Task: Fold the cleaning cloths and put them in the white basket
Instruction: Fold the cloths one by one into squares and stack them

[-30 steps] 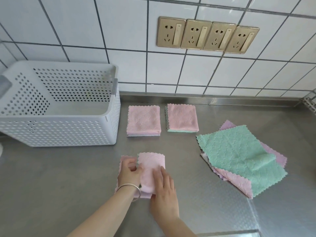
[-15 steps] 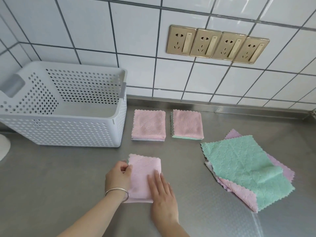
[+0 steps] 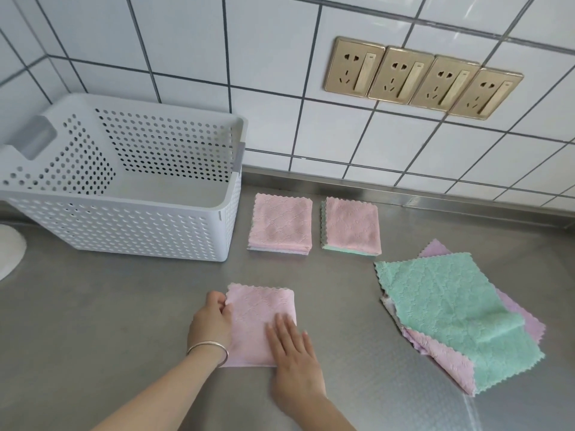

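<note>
Pink cloth [image 3: 259,321] now folded flat under both hands.

A second ago its flap was still raised; now it lies as a square. The steel bench [image 3: 109,321] meets a white tiled wall [image 3: 280,73] with four gold sockets [image 3: 423,77]. The left hand [image 3: 211,323] pinches the cloth's left edge with curled fingers; the right hand [image 3: 294,348] lies open and flat on its near right corner. Beyond the hands are two folded stacks [image 3: 314,225], up-left the basket [image 3: 124,231] with nothing in it, right of the hands the unfolded pile [image 3: 451,309].
</note>
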`<state>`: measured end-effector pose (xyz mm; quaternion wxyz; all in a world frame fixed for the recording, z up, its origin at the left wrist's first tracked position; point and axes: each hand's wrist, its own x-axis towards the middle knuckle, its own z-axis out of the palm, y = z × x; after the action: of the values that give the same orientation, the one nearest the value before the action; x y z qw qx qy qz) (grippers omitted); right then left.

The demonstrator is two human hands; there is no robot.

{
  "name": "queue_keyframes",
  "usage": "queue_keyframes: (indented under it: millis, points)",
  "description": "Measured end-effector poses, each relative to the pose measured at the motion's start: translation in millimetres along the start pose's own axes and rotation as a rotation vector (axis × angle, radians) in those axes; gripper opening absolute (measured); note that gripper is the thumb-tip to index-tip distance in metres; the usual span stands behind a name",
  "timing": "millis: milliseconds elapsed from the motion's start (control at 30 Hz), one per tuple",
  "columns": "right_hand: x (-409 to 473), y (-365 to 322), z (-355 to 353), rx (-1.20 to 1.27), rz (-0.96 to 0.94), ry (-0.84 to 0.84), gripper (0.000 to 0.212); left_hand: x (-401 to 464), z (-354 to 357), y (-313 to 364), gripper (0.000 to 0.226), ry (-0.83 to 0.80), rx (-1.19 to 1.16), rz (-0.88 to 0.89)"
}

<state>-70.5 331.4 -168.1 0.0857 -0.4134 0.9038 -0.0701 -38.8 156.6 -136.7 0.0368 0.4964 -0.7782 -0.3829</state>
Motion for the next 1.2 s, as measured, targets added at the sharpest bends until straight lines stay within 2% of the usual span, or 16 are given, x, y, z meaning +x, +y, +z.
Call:
queue_keyframes:
  millis: [33,133,200,233,333,500,567,633,733,800,833,933,1033,1100,1200]
  points:
    - [0,0,-1,0.005,0.0,-0.01,0.102,-1,2,-1,0.003,-0.005,0.043,0.007]
    - [2,2,-13,0.011,-0.041,0.021,0.081,-5,3,-4,0.025,0.071,0.101,0.056]
    - [11,4,-26,-0.021,-0.044,0.065,0.061,-10,5,-7,0.039,0.179,0.201,0.235]
    - [17,6,-30,-0.045,-0.027,0.072,0.058,-13,6,-8,0.045,0.181,0.288,0.341]
    - [35,14,-22,-0.097,0.018,0.1,0.056,-21,16,-18,0.058,0.013,0.569,0.569]
    - [52,15,-12,-0.066,0.045,0.071,0.062,-12,20,-31,0.071,-0.107,0.692,0.521]
    - [54,10,-20,-0.018,0.052,0.008,0.061,-9,19,-30,0.071,-0.047,0.648,0.542]
    - [51,8,-27,0.096,0.12,0.027,0.058,-13,13,-31,0.068,0.049,0.54,0.461]
    - [37,8,-37,0.351,0.367,0.105,0.064,-25,10,-20,0.047,0.163,0.24,0.082]
    - [33,3,-42,0.59,0.618,0.018,0.057,-31,13,-11,0.036,0.14,0.2,-0.132]
    - [32,1,-43,0.677,0.691,-0.015,0.057,-32,15,-10,0.035,0.129,0.205,-0.177]
    - [32,3,-41,0.762,0.684,-0.038,0.054,-32,23,-4,0.035,0.123,0.181,-0.192]
    - [34,15,-57,0.877,0.661,-0.013,0.05,-35,24,16,0.024,0.074,-0.054,-0.18]
    - [38,29,-76,0.924,0.641,0.07,0.046,-38,21,43,0.021,0.037,-0.16,-0.135]
    - [57,62,-111,0.966,0.624,0.256,0.042,-32,18,102,0.019,0.047,-0.266,0.046]
